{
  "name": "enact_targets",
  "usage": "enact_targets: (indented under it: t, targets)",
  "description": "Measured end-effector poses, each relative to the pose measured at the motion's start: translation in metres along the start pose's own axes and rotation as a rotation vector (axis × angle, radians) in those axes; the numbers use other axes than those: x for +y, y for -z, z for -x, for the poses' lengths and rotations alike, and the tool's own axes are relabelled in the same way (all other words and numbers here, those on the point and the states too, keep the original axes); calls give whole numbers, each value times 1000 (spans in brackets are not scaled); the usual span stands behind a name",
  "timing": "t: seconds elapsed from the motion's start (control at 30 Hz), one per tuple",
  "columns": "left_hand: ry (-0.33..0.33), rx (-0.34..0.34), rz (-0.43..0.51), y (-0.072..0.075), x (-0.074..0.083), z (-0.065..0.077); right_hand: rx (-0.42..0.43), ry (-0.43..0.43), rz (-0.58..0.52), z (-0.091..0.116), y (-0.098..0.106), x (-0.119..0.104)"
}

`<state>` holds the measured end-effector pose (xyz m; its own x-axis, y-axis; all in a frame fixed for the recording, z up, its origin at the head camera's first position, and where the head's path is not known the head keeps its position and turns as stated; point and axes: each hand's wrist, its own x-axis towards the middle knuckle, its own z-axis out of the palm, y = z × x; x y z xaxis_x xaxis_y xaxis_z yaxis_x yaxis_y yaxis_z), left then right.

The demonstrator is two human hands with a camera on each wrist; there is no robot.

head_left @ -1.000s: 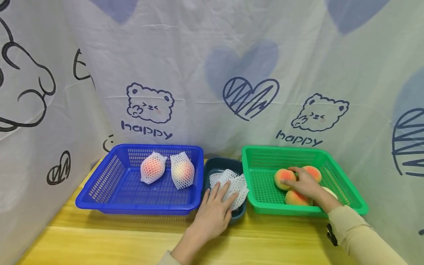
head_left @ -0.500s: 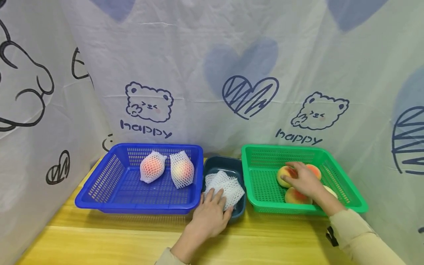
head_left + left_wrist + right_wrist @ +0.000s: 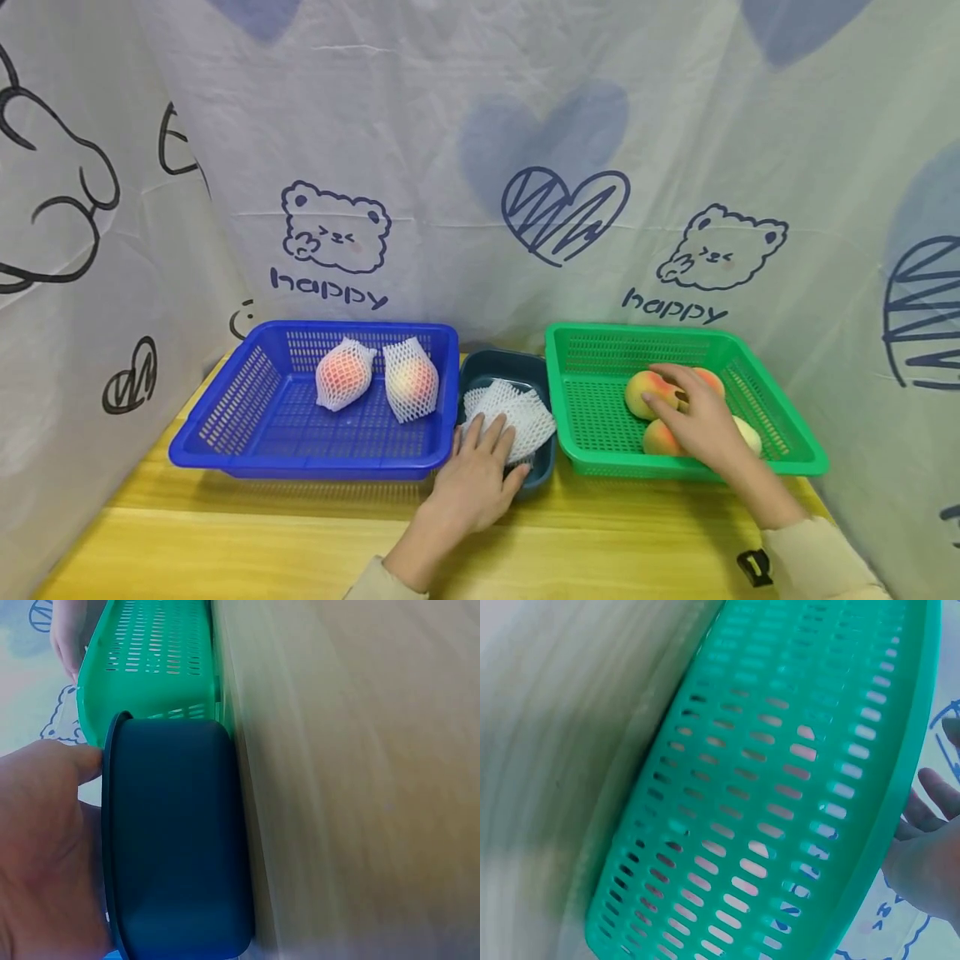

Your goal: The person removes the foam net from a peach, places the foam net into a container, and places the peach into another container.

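Observation:
My left hand [image 3: 472,479] reaches over the front rim of a small dark teal bin [image 3: 542,483], fingers extended on the white foam fruit nets [image 3: 521,417] inside. In the left wrist view the same hand [image 3: 45,855] lies along the bin's rim. My right hand [image 3: 701,417] is over the green basket [image 3: 600,350], thumb and fingers spread above several peaches. Its fingertips overlap a red-yellow peach [image 3: 641,396]; another peach [image 3: 660,439] sits below the thumb, and a pale one [image 3: 748,435] lies beside the wrist. In the right wrist view, the basket wall hides the peaches.
A blue basket [image 3: 300,471] at the left holds two peaches in foam nets, one netted peach [image 3: 343,375] beside another netted peach [image 3: 411,382]. All stand on a yellow wooden table [image 3: 262,542]. A printed cloth [image 3: 442,167] hangs close behind.
My right hand has lifted a little, its fingers opening off the peaches. My left hand has drawn slightly back toward the bin's front, and the foam nets have shifted in the bin.

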<state>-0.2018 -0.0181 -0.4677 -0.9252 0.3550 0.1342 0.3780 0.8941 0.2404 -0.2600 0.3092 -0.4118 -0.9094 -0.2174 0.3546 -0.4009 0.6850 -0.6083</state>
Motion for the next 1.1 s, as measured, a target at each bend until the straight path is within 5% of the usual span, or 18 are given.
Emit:
enact_targets:
  t: [0.3, 0.53, 0.8, 1.1]
  targets:
    - [-24, 66, 36, 2, 0, 2, 146, 53, -11, 32, -7, -10]
    - [-77, 140, 41, 11, 4, 10, 197, 69, 108, 53, -16, -8]
    - [-87, 280, 35, 33, 2, 24, 162, 177, 282, 64, -27, 0]
    - [-61, 432, 52, 60, -33, 37, 86, 209, 509, 68, -34, 8]
